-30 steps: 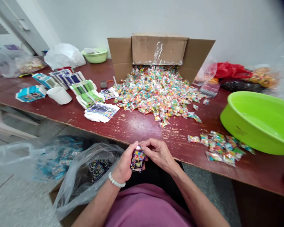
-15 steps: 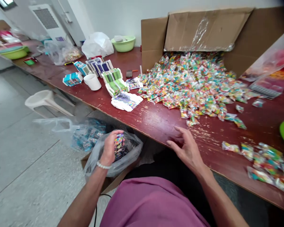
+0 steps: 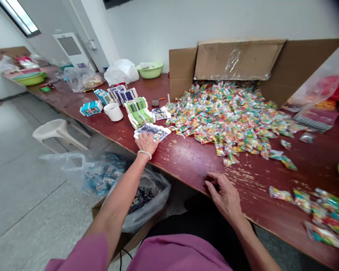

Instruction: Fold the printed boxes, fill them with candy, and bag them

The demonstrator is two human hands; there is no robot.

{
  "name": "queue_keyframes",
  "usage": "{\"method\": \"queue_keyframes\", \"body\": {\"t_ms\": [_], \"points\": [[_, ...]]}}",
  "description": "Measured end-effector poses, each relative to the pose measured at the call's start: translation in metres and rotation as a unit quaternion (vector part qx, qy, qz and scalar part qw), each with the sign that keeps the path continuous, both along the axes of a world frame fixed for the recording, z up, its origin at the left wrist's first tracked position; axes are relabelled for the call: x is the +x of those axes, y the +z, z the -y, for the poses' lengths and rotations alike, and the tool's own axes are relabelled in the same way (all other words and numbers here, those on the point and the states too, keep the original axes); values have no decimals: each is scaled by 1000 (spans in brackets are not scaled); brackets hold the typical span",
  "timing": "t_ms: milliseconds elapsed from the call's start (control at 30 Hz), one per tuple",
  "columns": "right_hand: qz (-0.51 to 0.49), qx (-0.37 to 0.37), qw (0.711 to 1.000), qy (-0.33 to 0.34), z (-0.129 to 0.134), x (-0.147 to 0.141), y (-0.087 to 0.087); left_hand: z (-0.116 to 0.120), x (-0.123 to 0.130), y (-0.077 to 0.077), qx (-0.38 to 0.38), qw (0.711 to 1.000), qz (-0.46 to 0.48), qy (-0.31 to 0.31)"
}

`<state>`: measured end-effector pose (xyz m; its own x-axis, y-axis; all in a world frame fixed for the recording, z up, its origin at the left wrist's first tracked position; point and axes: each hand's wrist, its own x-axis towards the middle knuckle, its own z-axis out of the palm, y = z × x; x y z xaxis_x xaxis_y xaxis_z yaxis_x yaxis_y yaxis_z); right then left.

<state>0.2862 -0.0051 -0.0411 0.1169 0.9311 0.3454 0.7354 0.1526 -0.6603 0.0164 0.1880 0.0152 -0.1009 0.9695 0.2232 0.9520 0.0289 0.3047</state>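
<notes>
My left hand [image 3: 147, 143], with a white bead bracelet, reaches to the table's front edge and rests with spread fingers on the near side of a flat purple-and-white printed carton [image 3: 155, 130]. Its fingertips touch the carton. My right hand [image 3: 224, 194] hovers at the table edge, fingers loosely curved and apart, nothing in it. Behind the carton lie fanned green cartons [image 3: 139, 111]. Below my left forearm, a clear plastic bag [image 3: 159, 199] holds small dark printed packs [image 3: 141, 197]. A big heap of wrapped candies [image 3: 228, 116] spills from an open cardboard box [image 3: 226, 62].
A white mug [image 3: 113, 112], a blue carton stack [image 3: 91, 108] and a green basin [image 3: 150, 70] stand on the table [image 3: 186, 162]. More candies [image 3: 327, 210] lie at the right. A white stool [image 3: 58, 130] and a bag of blue packs [image 3: 103, 178] are at the left.
My left hand has moved up from over the bag to the purple-and-white carton, and the small printed pack it held no longer shows. The view has tilted up slightly; my right hand stays near the edge.
</notes>
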Motion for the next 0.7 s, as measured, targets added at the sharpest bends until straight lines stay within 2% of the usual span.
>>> {"method": "queue_keyframes", "body": {"t_ms": [133, 267, 367, 433, 467, 500, 567, 633, 700], "points": [[-9, 12, 1000, 1, -2, -1, -1, -13, -7, -1, -13, 999, 40, 9], [-38, -4, 999, -9, -2, 1, 1, -5, -8, 8, -28, 990, 138, 17], [-137, -55, 989, -33, -2, -4, 8, 25, 4, 13, -49, 968, 248, -7], [-282, -90, 954, -41, -1, -15, 17, 61, 19, 12, -75, 943, 323, -38], [-364, -102, 925, -35, -1, -22, 23, 82, 26, 10, -94, 929, 353, -58], [-435, -111, 893, -21, -1, -29, 30, 104, 34, 9, -122, 907, 395, -87], [-520, -125, 845, 19, 0, -42, 44, 143, 47, 6, -218, 786, 555, -163], [-553, -145, 819, 53, 3, -49, 57, 171, 57, 6, -319, 689, 617, -205], [-552, -182, 810, 78, 7, -51, 66, 185, 63, 8, -418, 587, 649, -244]]}}
